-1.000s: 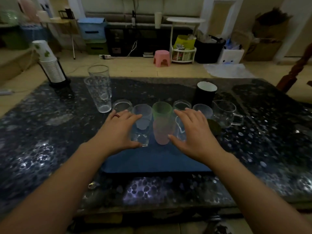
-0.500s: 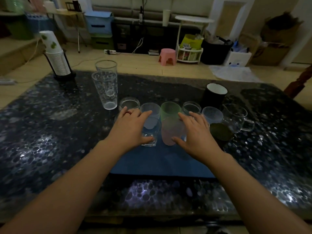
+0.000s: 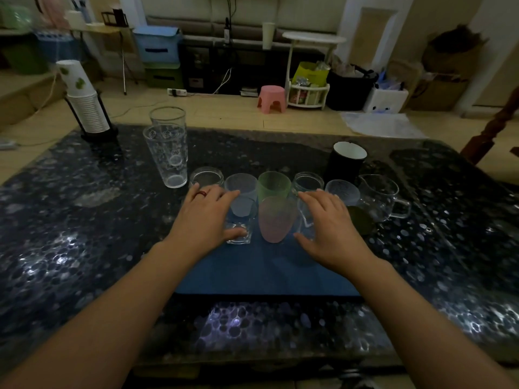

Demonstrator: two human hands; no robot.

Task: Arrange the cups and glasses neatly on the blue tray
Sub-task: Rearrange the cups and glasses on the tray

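Note:
The blue tray point(image 3: 266, 276) lies on the dark table in front of me. A pink cup point(image 3: 276, 220) stands on it with a green cup point(image 3: 273, 185) right behind. My left hand point(image 3: 206, 217) wraps a clear square-based glass point(image 3: 241, 220) just left of the pink cup, thumb at its base. My right hand point(image 3: 328, 223) curls round a clear glass point(image 3: 304, 223) just right of the pink cup. Small clear glasses point(image 3: 206, 178) point(image 3: 307, 182) and a frosted cup point(image 3: 341, 190) stand in the back row. Whether that row sits on the tray is hidden.
Two tall clear glasses point(image 3: 168, 155) stand at the back left, off the tray. A black mug point(image 3: 348, 161), a glass jug with a handle point(image 3: 382, 196) and a dark green cup point(image 3: 361, 220) are at the right. A stack of paper cups point(image 3: 84, 108) stands far left.
Both hands have stayed on the same two glasses beside the pink cup. My view has shifted slightly, so the cups sit a little to the right and lower in the frame.

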